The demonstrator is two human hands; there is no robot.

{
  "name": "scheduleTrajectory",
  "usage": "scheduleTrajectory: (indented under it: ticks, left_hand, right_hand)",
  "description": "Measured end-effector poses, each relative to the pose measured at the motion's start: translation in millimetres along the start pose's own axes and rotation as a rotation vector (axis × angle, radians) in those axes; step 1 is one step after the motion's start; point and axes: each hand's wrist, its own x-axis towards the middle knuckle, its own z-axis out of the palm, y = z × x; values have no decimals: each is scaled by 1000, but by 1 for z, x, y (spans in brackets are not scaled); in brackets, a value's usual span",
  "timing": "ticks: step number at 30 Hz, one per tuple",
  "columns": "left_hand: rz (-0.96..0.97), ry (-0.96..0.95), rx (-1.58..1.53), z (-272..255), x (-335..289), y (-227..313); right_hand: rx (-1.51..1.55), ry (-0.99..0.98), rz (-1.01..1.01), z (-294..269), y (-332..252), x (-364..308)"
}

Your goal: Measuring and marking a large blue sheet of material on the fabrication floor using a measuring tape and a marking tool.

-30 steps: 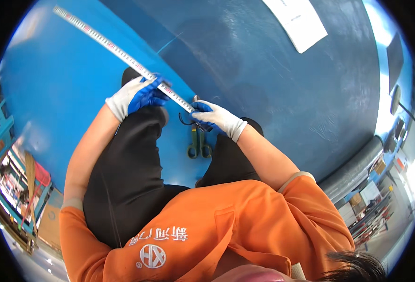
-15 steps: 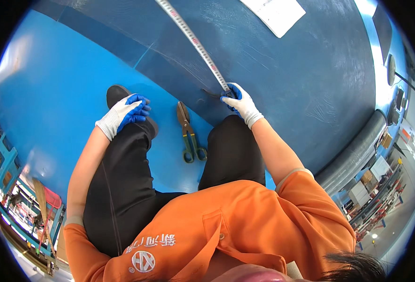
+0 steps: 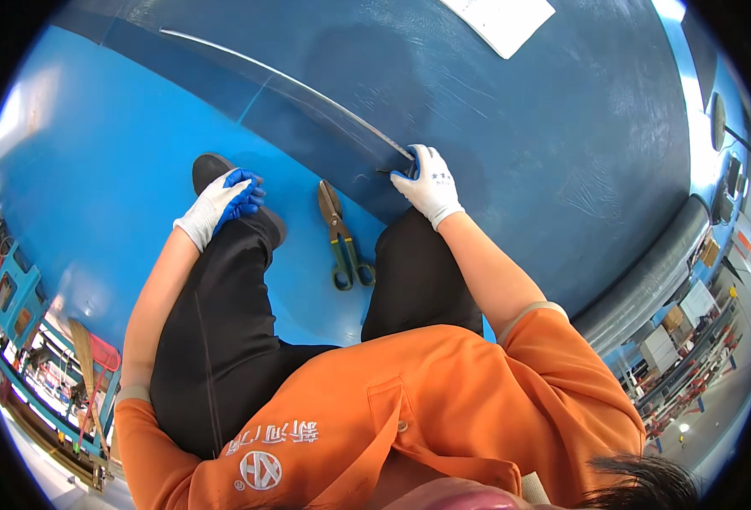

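Note:
My right hand (image 3: 432, 184), in a white glove with blue coating, is closed round a tape measure beside my right knee. Most of its case is hidden by my fingers. The thin blade (image 3: 303, 86) runs out to the far left over the dark blue sheet (image 3: 554, 161), turned nearly edge-on. My left hand (image 3: 227, 202), gloved alike, rests on my left knee with its fingers curled together, and nothing shows in it. Between my legs lie metal shears (image 3: 339, 234) with green handles, their blades pointing away from me.
A white paper (image 3: 505, 24) lies on the sheet at the far side. The brighter blue surface (image 3: 112, 161) spreads to the left. On the right is a long roll wrapped in clear film (image 3: 652, 268). A blue plastic stool (image 3: 14, 293) and a broom (image 3: 84, 357) stand at the left edge.
The tape blade has swung to the left and twisted from its marked face to its edge. My right hand has rolled over, back upward. My left hand has barely moved.

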Motion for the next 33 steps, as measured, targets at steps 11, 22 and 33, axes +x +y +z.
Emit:
scheduleTrajectory:
  ticks: [11,22,33]
  left_hand:
    - [50,-25,-43,-5,-1,-4]
    - [46,-29,-72,-5,-2,-8]
    - [110,-55,-140,-8,0,-21]
  right_hand:
    - [-221,32,49,-12,-21,4]
    - [558,727,532,-137,51,166]
    - [796,431,722,-133,72,237]
